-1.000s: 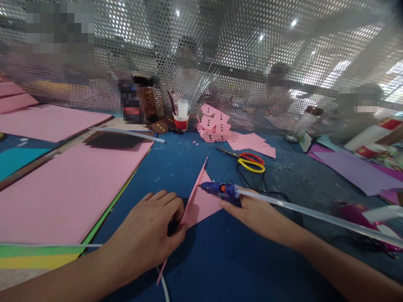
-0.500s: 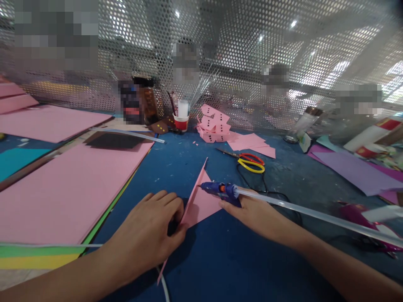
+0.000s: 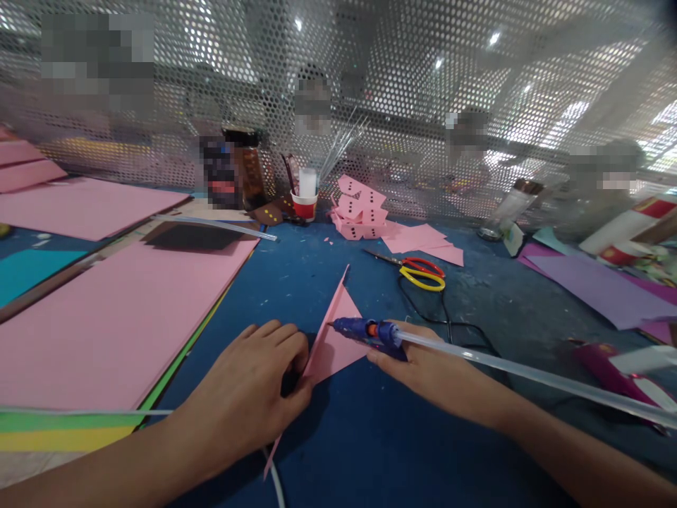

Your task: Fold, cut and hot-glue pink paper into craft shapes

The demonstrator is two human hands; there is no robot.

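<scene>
My left hand (image 3: 254,381) is closed, with thumb and fingers pinching the near part of a folded pink paper (image 3: 338,346). One side of the paper stands up along the fold; the other lies out to the right as a triangle on the blue table (image 3: 338,451). In my right hand (image 3: 423,360) is a blue glue gun (image 3: 364,330), with the fingers wrapped around its handle. Its nozzle points left, at the fold. A long clear glue stick (image 3: 508,363) sticks out of the back of the gun and runs above my right forearm.
Scissors (image 3: 423,274) with red and yellow handles lie beyond the gun, near a black cord (image 3: 449,317). Dotted pink paper pieces (image 3: 360,212) and a red-white cup (image 3: 305,204) stand at the back. Pink sheets (image 3: 121,324) are stacked left, purple paper (image 3: 597,282) right.
My right hand has drawn the glue gun slightly toward me, so the nozzle has slid down along the fold. My left hand and the pink paper look unmoved.
</scene>
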